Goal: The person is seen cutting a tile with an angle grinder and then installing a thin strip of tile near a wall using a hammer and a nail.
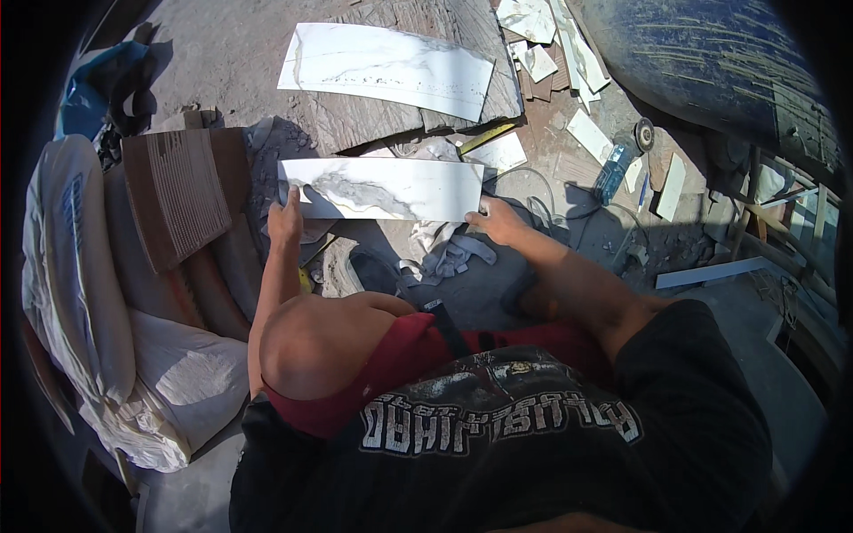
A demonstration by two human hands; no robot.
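A long white marble-patterned tile strip is held across in front of me, my left hand gripping its left end with the thumb on top and my right hand closed on its lower right corner. Beyond it, a wider white marble-patterned tile lies on a scored grey slab. A yellow tool or strip and a white offcut lie just behind the held strip. Crumpled pale cloths are on the ground below it.
A blue angle grinder with a cord lies to the right among tile offcuts. A large dark blue barrel-like object fills the upper right. Pale sacks and brown tiles are at left. A white strip lies at right.
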